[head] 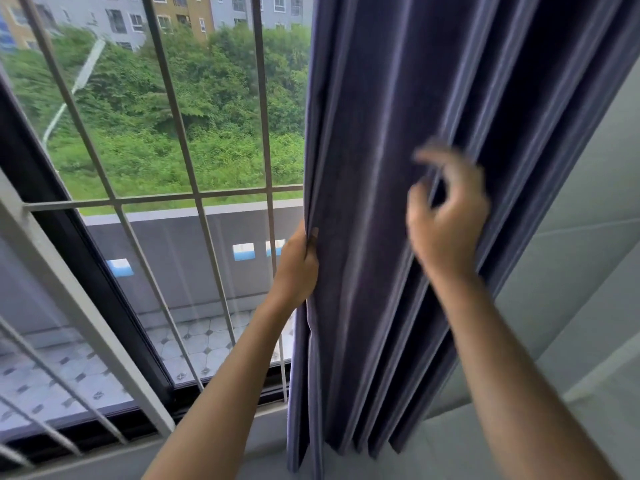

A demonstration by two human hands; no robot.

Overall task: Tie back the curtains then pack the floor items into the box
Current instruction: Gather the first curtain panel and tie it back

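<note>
Two hands: both are up at the curtain [398, 202] in the head view, the only view there is.
Curtain: it is dark blue and hangs in long folds on the right side of the window [156, 133]. It is bunched up, not spread over the glass.
Left hand: the left hand [299, 268] is closed on the curtain's left edge, with the cloth pinched in its fingers.
Right hand: the right hand [446, 216] is blurry. Its fingers are curled and half open against the folds, and I cannot tell if it has hold of any cloth.
Done, I think: the curtain looks pulled to one side and gathered.
Left to do: no tie or strap is on the curtain, so it is not tied back yet. No box and no floor items show here, so the packing looks not begun.
Outside: white bars [194, 195], green bushes and tall houses.
Writing: none that I can read.
</note>
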